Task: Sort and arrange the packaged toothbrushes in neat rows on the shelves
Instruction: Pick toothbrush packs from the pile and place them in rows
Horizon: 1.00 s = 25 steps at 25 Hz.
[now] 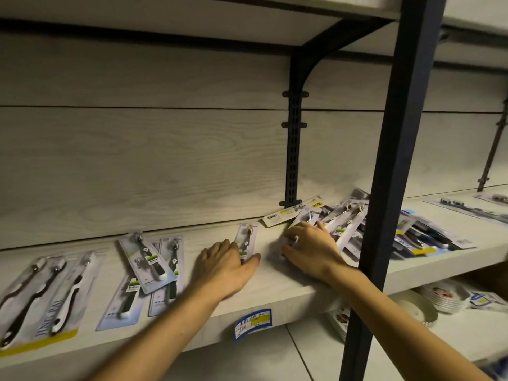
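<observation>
- Left hand [228, 268], centre of frame: flat, fingers straight, palm pressing a single pack [245, 243] onto the shelf [275, 287]. Grasps nothing; likely sliding it into line.
- Right hand [310, 247], right of centre: fingers curled on a pack at the edge of the pile [338, 224] (motion blur, but it reads as a grip), probably pulling the next one out.
- Sorted packs lie flat at lower left: big pack [35, 295] at the frame edge, small packs [148, 268] overlapping beside it. Row still loose.
- Packs: flat card backing, glossy clear blister, slim black and white handles. Slippery, easy to fan out.
- Shelf: pale wood-grain laminate, smooth. Post [390, 171]: dark square metal, crossing in front of the pile.
</observation>
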Each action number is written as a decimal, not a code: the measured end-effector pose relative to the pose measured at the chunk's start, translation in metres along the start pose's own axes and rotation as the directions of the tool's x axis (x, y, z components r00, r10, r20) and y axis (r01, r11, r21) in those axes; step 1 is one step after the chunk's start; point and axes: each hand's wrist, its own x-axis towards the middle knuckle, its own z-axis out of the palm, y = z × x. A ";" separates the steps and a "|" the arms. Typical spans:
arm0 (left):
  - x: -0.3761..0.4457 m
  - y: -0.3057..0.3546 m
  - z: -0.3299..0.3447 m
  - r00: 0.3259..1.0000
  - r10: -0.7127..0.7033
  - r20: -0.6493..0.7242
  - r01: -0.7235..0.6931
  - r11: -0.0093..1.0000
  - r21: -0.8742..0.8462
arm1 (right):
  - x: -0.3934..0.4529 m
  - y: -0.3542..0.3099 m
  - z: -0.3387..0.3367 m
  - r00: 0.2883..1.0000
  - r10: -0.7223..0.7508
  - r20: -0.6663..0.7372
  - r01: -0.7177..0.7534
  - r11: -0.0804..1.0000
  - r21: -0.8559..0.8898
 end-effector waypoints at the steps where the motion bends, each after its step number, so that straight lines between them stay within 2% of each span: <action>1: -0.001 0.000 -0.001 1.000 -0.003 -0.004 0.003 1.000 -0.008 | -0.002 -0.001 0.000 1.000 -0.015 -0.003 0.015 1.000 0.004; 4: -0.004 0.000 -0.005 0.999 -0.012 -0.033 0.011 1.000 -0.029 | -0.005 -0.005 -0.001 0.994 -0.095 -0.046 0.096 0.995 0.027; 8: -0.006 -0.002 -0.006 1.000 -0.026 -0.015 0.025 0.999 -0.043 | -0.008 -0.007 -0.006 0.991 -0.104 -0.080 0.112 0.988 0.106; 14: -0.001 -0.006 -0.001 1.000 -0.016 -0.003 0.015 0.998 -0.057 | -0.002 0.000 0.007 1.000 -0.005 -0.029 0.000 0.990 -0.140; 16: -0.001 -0.007 0.000 1.000 -0.002 -0.014 0.000 0.997 -0.082 | 0.000 0.002 0.008 0.998 -0.012 -0.059 0.003 0.988 -0.153; 18: 0.001 -0.007 0.001 0.996 -0.009 -0.084 0.001 0.996 -0.088 | 0.000 0.003 0.008 0.997 -0.007 -0.082 -0.003 0.992 -0.129; 22: 0.003 -0.006 -0.001 0.982 -0.083 -0.171 0.059 0.988 -0.146 | -0.002 0.003 0.009 0.990 -0.010 -0.139 -0.012 0.987 -0.158; 25: 0.001 -0.004 -0.004 0.978 -0.105 -0.179 0.067 0.976 -0.209 | -0.001 0.002 0.013 0.999 0.034 -0.031 -0.041 0.965 -0.260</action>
